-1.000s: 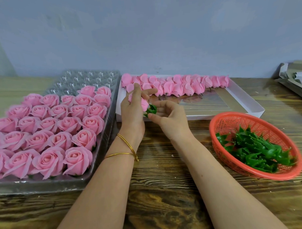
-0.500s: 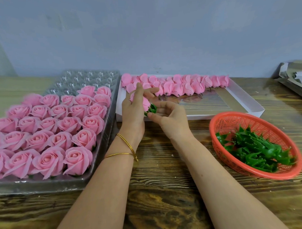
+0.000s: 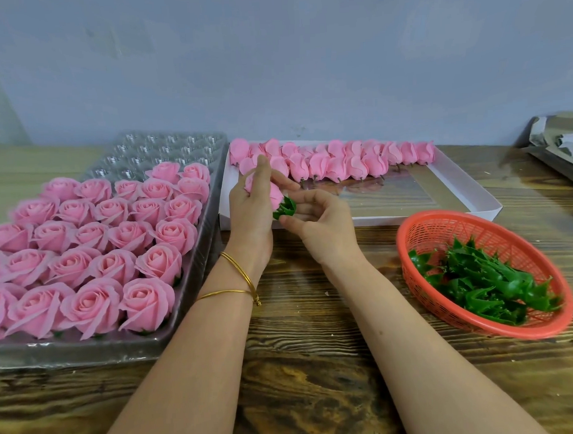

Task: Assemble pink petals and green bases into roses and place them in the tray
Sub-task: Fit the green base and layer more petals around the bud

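My left hand (image 3: 250, 206) holds a pink petal bud (image 3: 273, 193) upright, fingers wrapped round it. My right hand (image 3: 321, 220) pinches a green base (image 3: 286, 208) against the bud's lower end. At the left a clear plastic tray (image 3: 185, 342) carries several finished pink roses (image 3: 97, 243), with bare cells at its far end. A white box (image 3: 466, 192) behind my hands has a row of loose pink petal buds (image 3: 345, 163) along its far side. Off to the right, an orange basket (image 3: 441, 224) contains several green bases (image 3: 485, 283).
The wooden table (image 3: 308, 313) runs under everything, up to a grey wall behind. A dark tray with crumpled paper (image 3: 558, 145) lies at the far right edge. Two gold bangles (image 3: 238, 280) circle my left wrist.
The hands stayed nearly in place. The green base has been pressed closer under the pink bud, and my right fingers shifted slightly round it.
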`<control>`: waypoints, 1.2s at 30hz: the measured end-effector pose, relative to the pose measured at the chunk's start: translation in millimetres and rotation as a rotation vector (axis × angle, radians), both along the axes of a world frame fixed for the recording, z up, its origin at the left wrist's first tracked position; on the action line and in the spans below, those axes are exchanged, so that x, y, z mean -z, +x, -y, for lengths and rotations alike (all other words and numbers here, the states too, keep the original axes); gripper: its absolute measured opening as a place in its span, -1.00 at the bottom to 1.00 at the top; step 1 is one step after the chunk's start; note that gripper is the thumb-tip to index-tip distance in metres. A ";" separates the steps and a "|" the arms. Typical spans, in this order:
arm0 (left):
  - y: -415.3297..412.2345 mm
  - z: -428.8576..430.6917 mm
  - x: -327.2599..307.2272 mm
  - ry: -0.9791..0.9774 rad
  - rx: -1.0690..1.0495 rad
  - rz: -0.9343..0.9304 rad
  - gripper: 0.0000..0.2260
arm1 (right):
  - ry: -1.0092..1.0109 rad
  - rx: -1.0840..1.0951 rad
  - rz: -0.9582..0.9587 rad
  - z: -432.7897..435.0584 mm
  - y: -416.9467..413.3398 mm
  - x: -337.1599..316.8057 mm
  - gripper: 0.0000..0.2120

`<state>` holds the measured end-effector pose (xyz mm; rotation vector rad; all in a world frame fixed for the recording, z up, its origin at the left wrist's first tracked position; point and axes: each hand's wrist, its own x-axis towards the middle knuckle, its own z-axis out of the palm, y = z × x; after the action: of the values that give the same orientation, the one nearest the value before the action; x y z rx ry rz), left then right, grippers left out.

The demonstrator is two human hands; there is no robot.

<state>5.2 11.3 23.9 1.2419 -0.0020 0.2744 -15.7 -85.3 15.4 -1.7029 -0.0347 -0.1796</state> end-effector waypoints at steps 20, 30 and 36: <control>0.8 1.7 1.0 0.045 -0.006 -0.018 -0.59 | -0.020 0.013 0.066 -1.7 -2.0 -1.0 -0.65; -1.6 2.2 1.5 0.038 0.009 -0.018 -0.58 | -0.123 0.031 0.117 -2.8 -3.7 1.3 -0.63; 0.1 1.0 1.3 0.030 0.010 0.016 -0.55 | -0.134 0.028 0.125 -3.2 -4.2 1.5 -0.65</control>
<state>5.4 10.2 22.6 1.2694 -0.0265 0.2768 -19.9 -82.2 13.8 -1.8246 -0.1179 -0.3107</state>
